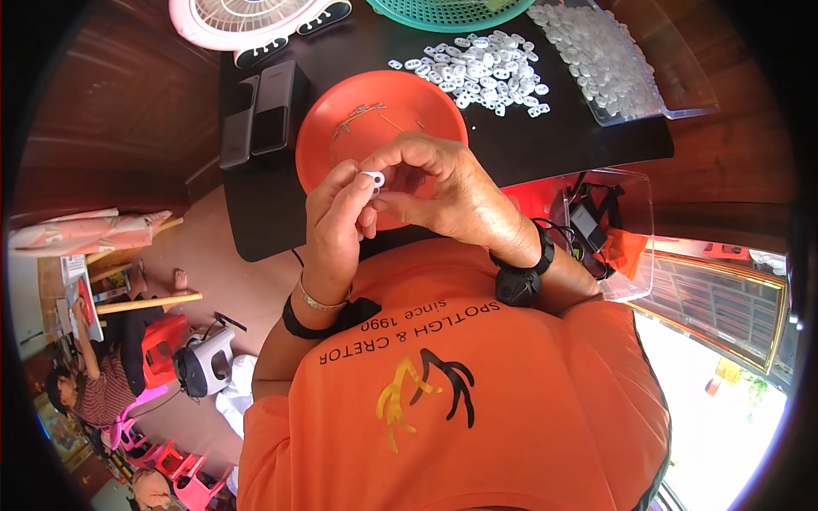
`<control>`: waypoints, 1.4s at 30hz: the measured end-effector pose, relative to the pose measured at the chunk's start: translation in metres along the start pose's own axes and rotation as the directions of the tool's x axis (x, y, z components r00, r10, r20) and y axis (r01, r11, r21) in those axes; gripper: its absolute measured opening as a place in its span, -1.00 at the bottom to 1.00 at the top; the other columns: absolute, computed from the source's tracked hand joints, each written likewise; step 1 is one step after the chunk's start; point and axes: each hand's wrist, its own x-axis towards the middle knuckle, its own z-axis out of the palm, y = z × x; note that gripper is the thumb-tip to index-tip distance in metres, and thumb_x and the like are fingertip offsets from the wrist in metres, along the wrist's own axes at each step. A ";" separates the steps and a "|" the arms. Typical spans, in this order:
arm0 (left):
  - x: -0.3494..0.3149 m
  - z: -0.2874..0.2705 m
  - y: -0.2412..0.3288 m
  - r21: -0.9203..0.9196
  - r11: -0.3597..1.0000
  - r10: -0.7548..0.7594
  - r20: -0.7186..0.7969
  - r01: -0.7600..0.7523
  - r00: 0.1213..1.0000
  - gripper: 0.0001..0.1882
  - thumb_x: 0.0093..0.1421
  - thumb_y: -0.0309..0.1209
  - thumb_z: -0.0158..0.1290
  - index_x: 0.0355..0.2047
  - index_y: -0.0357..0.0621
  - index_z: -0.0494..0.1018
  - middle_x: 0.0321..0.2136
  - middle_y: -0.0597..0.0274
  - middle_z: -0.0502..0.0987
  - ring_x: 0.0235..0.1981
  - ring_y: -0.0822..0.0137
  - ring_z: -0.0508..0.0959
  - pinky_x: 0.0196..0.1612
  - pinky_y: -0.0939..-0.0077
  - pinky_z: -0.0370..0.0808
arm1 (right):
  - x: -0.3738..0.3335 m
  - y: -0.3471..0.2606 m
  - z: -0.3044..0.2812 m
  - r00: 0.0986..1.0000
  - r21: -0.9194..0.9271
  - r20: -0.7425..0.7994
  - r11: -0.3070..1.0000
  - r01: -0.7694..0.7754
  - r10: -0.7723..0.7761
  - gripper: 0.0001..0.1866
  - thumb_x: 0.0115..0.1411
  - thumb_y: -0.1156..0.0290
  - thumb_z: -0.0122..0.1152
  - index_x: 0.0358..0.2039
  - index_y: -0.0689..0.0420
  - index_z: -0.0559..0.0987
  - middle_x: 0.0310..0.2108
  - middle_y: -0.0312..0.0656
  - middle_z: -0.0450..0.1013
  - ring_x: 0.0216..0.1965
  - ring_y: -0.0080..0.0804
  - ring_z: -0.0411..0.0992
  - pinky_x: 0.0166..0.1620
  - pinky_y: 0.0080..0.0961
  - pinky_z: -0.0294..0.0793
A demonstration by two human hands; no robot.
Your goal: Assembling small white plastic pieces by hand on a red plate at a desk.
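A small white oval plastic piece with two holes (376,180) is held above the red-orange basin (319,106). My left hand (335,213) is closed, pinching the piece between thumb and fingertips. My right hand (456,192) arches in from the other side, its index finger and thumb bent onto the upper and lower ends of the same piece. Thin slivers and small bits (358,115) lie in the basin. A heap of similar white oval pieces (486,72) is spread on the black table (571,149) beyond my right hand.
A clear tray (626,115) holds many more pieces at the back right. A green basket (452,21) and pink fan (192,30) stand at the far edge. Two grey-black boxlike items (268,106) lie left. A clear bin (635,247) sits right; another person (98,396) is at left.
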 end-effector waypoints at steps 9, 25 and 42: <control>-0.004 0.016 0.001 0.145 0.982 0.138 -0.125 -0.119 0.983 -0.74 0.28 -0.28 -0.13 -0.45 -0.18 0.38 -0.68 0.37 0.33 -0.71 0.60 0.26 -0.63 0.73 0.15 | 0.002 0.003 0.010 0.952 -0.348 -0.125 0.911 0.221 -0.278 -0.67 -0.08 0.59 0.37 -0.25 0.19 0.54 -0.38 -0.18 0.48 -0.39 -0.35 0.52 -0.37 -0.51 0.52; -0.007 0.009 -0.002 0.089 0.984 0.165 -0.125 -0.154 0.978 -0.70 0.25 -0.31 -0.14 -0.59 -0.18 0.32 -0.74 0.38 0.29 -0.74 0.59 0.26 -0.65 0.72 0.11 | -0.004 0.002 0.014 0.931 -0.337 -0.110 0.894 0.295 -0.348 -0.77 0.00 0.48 0.29 -0.31 0.24 0.51 -0.46 -0.12 0.49 -0.45 -0.14 0.51 -0.42 -0.38 0.49; -0.012 0.009 0.002 0.092 0.965 0.253 -0.103 -0.244 0.962 -0.78 0.19 -0.44 -0.09 -0.60 -0.20 0.31 -0.68 0.41 0.29 -0.69 0.63 0.20 -0.62 0.72 0.11 | -0.004 0.000 0.012 0.937 -0.248 -0.064 0.915 0.318 -0.343 -0.67 -0.07 0.49 0.36 -0.22 0.16 0.58 -0.36 -0.18 0.54 -0.37 -0.24 0.53 -0.34 -0.44 0.54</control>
